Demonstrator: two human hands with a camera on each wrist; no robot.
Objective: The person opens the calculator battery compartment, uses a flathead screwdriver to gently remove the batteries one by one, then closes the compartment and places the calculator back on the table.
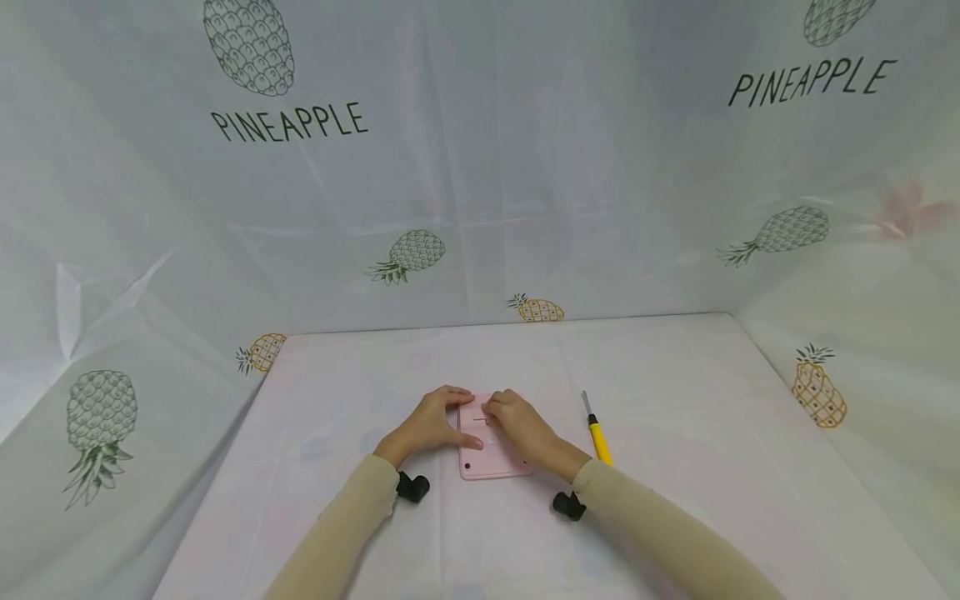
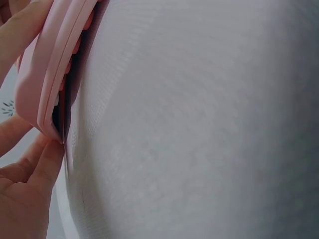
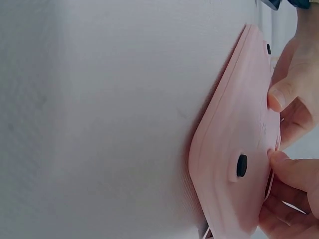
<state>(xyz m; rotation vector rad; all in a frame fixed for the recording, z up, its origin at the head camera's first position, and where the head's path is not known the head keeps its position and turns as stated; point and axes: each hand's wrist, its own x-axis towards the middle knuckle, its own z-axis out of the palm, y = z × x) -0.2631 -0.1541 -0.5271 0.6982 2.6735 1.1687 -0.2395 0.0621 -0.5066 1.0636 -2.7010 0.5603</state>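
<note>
A pink calculator point(image 1: 491, 463) lies back side up on the table, with dark round feet showing and a row of reddish keys along its underside in the left wrist view. My left hand point(image 1: 427, 429) grips its left side, thumb across the back and fingers at the far left edge. My right hand point(image 1: 525, 429) is over the upper part of the back. Its thumb and fingers pinch a thin pink battery cover point(image 3: 270, 186), lifted at an edge in the right wrist view. Fingers hide most of this cover.
A screwdriver point(image 1: 599, 440) with a yellow handle and black collar lies right of the calculator, beside my right forearm. Black wrist cameras point(image 1: 412, 487) sit under both wrists. Pineapple-printed cloth point(image 1: 480, 167) hangs behind and along the sides of the white-covered table point(image 1: 360, 367).
</note>
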